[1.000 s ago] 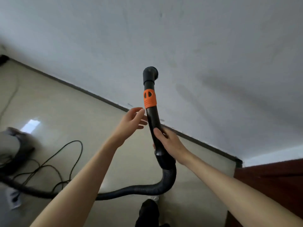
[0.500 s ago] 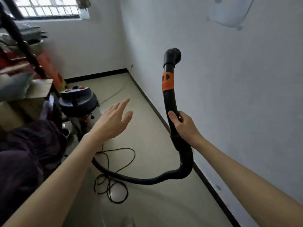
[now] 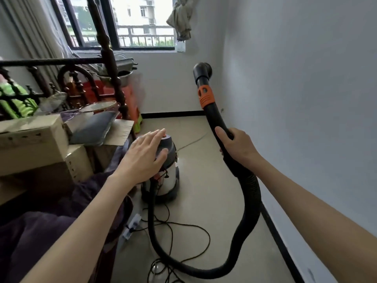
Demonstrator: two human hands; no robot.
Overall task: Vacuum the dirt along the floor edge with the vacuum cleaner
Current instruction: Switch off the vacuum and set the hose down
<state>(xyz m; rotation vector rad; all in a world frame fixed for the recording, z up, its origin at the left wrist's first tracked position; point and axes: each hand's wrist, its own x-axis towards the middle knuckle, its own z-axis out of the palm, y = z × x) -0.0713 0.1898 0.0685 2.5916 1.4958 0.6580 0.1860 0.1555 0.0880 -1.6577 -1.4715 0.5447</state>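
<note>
Currently the right hand (image 3: pixel 237 145) is wrapped around the smooth black rigid hose handle (image 3: pixel 217 123), nozzle end up, with an orange ribbed collar (image 3: pixel 206 97) below the round open tip. Below the grip, the corrugated black hose (image 3: pixel 247 205) curves down in a loop over the beige glossy floor (image 3: pixel 204 170) to the vacuum cleaner (image 3: pixel 168 176), a shiny steel cylinder with a dark domed lid. The left hand (image 3: pixel 145 157) is flat, fingers spread, over that lid; contact unclear. Thin black cord (image 3: pixel 183 237) lies coiled beside it.

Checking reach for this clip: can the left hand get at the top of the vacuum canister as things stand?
Probably yes: the left hand hangs open over the vacuum canister lid, nothing visibly between them. Actual contact can't be told.
</note>
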